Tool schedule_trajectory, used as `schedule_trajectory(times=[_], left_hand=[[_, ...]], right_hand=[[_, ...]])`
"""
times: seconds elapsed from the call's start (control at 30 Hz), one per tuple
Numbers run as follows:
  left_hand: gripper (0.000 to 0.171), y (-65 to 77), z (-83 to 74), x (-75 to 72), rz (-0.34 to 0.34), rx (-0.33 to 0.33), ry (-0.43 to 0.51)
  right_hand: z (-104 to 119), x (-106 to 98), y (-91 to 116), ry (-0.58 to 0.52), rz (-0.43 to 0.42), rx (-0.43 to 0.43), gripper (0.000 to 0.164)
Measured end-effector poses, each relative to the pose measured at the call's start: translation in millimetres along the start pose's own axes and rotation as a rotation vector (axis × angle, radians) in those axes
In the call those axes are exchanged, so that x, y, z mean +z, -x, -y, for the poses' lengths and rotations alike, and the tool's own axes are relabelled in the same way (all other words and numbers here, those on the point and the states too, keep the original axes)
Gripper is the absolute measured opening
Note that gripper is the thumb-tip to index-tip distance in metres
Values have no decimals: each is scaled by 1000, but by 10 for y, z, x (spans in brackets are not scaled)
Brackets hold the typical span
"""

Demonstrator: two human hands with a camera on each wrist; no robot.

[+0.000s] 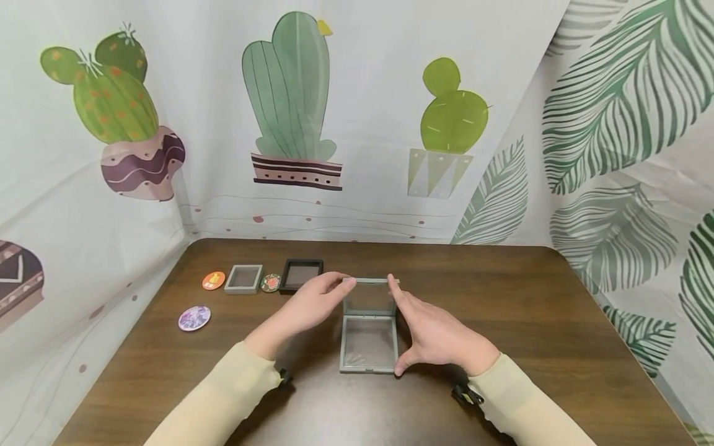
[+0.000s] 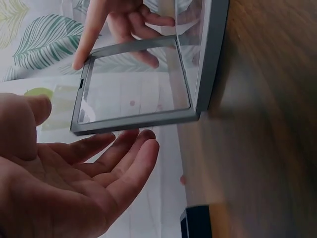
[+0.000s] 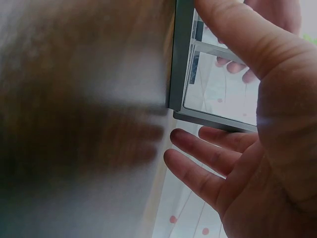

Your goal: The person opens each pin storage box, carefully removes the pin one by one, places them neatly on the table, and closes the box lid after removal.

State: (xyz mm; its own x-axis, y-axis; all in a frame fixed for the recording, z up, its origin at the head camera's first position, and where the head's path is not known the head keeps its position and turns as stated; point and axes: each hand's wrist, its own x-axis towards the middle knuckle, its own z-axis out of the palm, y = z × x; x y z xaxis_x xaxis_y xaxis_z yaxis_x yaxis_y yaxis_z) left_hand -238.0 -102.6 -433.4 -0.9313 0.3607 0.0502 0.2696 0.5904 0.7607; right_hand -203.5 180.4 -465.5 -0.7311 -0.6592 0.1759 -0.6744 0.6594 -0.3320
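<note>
A grey hinged display case with clear film panes stands open on the table, its base [image 1: 369, 344] flat and its lid [image 1: 368, 298] upright at the back. At the lid's upper left corner is my left hand [image 1: 315, 303]; in the left wrist view its thumb is apart from the lid, and its loosely bent fingers [image 2: 131, 173] lie beside the rim. My right hand [image 1: 440, 334] spans the case's right side with fingers spread. Its index fingertip meets the lid's top right corner, and its thumb touches the base's front right corner. Neither hand grips anything.
At the back left lie a small grey case [image 1: 243, 279], a black case [image 1: 302, 275], an orange round badge [image 1: 214, 280] and a dark green round badge [image 1: 271, 283]. A purple round badge [image 1: 194, 318] is nearer the left edge. Printed curtains [image 1: 379, 210] hang behind the brown table [image 1: 480, 272].
</note>
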Motion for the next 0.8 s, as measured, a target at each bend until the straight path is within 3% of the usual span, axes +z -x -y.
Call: schedule_trajectory(times=[0.47,0.8], left_hand=[[77,-105,86,121,57,-123,241],[81,-120,144,165,110,-130,330]], right_hand=[[-22,10,-6,9,-10,-17,157],[-22,20,-1,17,-12,-23,157]])
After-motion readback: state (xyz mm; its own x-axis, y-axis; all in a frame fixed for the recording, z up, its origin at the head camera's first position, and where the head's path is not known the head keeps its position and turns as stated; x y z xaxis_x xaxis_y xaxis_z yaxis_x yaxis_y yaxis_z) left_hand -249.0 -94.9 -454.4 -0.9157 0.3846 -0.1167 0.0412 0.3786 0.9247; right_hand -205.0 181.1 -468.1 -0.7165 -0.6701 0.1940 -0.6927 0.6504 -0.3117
